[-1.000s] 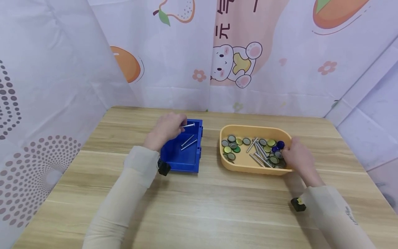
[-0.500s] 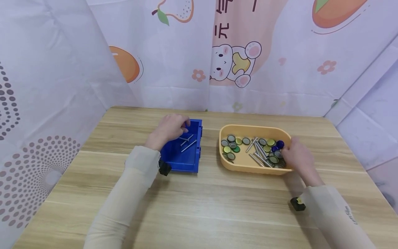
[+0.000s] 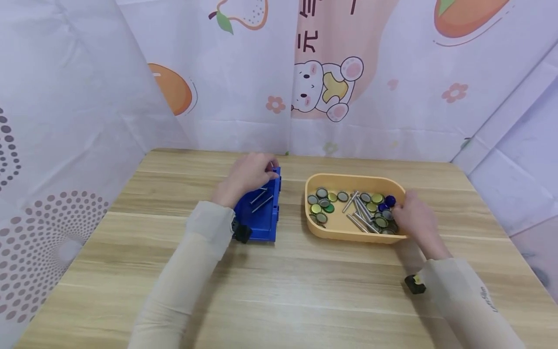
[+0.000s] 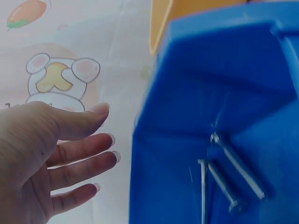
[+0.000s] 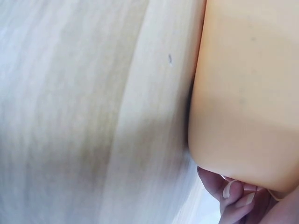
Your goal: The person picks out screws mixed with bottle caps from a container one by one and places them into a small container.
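Peach tray [image 3: 348,236] near tabletop's [image 3: 305,291] far edge, right of centre: my right hand [image 3: 416,218] grips its right end. Blue bin [image 3: 263,223], left along that edge: my left hand [image 3: 248,174] hovers, fingers parted, holding nothing. Inside: three slim silvery bolts [image 4: 240,165]. Right-sleeve lettering [image 3: 488,299] too small to read.

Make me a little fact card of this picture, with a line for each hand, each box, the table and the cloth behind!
Left hand: holds nothing, near the blue bin
Right hand: grips the right end of the yellow tray
Blue bin: three metal bolts seen inside
Yellow tray: bottle caps and more bolts
Table: wood-patterned, under both boxes
Cloth: white, printed with fruit, flowers and a cartoon animal
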Demonstrator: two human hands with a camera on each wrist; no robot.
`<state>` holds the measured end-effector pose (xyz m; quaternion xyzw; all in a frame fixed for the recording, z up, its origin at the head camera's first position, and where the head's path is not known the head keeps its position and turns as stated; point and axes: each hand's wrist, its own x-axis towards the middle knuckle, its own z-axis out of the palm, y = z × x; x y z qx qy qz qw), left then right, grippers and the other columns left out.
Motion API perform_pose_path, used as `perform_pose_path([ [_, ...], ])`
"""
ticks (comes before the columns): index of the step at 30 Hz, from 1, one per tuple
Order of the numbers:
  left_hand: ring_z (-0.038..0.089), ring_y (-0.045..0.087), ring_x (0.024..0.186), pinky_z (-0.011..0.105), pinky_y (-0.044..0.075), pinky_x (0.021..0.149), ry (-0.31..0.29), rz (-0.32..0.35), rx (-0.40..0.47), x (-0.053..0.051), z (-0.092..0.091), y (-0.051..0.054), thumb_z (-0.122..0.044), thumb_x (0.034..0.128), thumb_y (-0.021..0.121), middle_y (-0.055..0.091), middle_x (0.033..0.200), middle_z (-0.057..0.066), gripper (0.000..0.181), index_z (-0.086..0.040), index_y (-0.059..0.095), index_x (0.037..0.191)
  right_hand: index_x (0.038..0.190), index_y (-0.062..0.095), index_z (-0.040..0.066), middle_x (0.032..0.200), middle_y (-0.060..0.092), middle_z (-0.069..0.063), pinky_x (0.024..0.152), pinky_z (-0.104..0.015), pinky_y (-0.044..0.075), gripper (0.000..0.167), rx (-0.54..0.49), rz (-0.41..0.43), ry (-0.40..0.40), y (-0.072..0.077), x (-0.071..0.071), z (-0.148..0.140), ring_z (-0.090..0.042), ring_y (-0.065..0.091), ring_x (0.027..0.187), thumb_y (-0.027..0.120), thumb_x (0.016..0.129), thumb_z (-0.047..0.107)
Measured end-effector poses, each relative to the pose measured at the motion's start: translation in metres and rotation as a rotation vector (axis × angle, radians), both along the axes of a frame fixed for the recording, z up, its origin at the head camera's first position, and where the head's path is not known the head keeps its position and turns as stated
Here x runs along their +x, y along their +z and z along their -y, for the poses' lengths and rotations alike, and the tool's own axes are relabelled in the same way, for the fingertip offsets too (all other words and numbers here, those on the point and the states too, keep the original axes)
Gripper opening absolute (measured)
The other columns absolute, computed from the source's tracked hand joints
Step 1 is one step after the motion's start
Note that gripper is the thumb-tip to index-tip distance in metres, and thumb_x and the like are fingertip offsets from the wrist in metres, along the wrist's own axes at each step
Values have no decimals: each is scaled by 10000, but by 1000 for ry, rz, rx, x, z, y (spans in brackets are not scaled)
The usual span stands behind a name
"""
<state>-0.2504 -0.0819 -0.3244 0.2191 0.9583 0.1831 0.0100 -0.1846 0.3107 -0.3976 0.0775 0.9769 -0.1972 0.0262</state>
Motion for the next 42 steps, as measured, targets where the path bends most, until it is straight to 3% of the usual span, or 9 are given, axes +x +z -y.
perform_pose_path([
  [6,215,652,1015,396,521,888,8,0,68,1,-18,3,-274,939,676,707,1092,54,230,-134,675,1121,1121,445,-90,758,545,-146,479,-354,386,349,-2,3,-2,0,0,1,-246,520,600,439,946,212],
  [15,171,619,1032,350,514,890,-8,33,85,6,-58,1,-314,967,631,680,1132,22,263,-161,659,1178,1122,437,-95,750,548,-153,462,-343,384,353,8,-8,2,-3,0,0,-247,524,589,425,941,207],
  [21,150,612,1079,340,501,910,-101,-6,11,14,-92,-7,-337,960,638,670,1203,9,332,-177,625,1250,1124,435,-97,757,554,-163,470,-352,387,358,7,-8,-5,-4,0,0,-255,530,595,425,942,211],
  [28,143,598,1150,322,489,965,-166,-27,-63,21,-124,-21,-319,957,644,621,1306,-25,365,-207,597,1301,1119,431,-97,759,556,-168,476,-354,388,353,5,-14,-5,-4,0,0,-257,530,594,428,944,210],
  [32,134,587,1186,323,469,1009,-243,-18,-80,26,-137,-29,-297,961,638,593,1345,-33,384,-234,581,1336,1108,428,-94,755,551,-170,477,-356,384,342,6,-15,-3,-3,-1,1,-263,529,599,432,943,205],
  [36,129,597,1145,287,498,925,-304,-16,-97,31,-146,-38,-234,944,663,597,1321,-28,407,-243,586,1344,1119,423,-100,768,550,-179,478,-357,385,351,0,-10,2,-1,0,2,-268,528,607,436,944,204],
  [42,119,585,1128,304,495,909,-334,-42,-153,36,-156,-47,-194,943,652,599,1277,-40,406,-261,590,1339,1118,422,-106,771,551,-184,472,-349,388,354,-8,-4,4,0,1,2,-261,525,602,431,936,198],
])
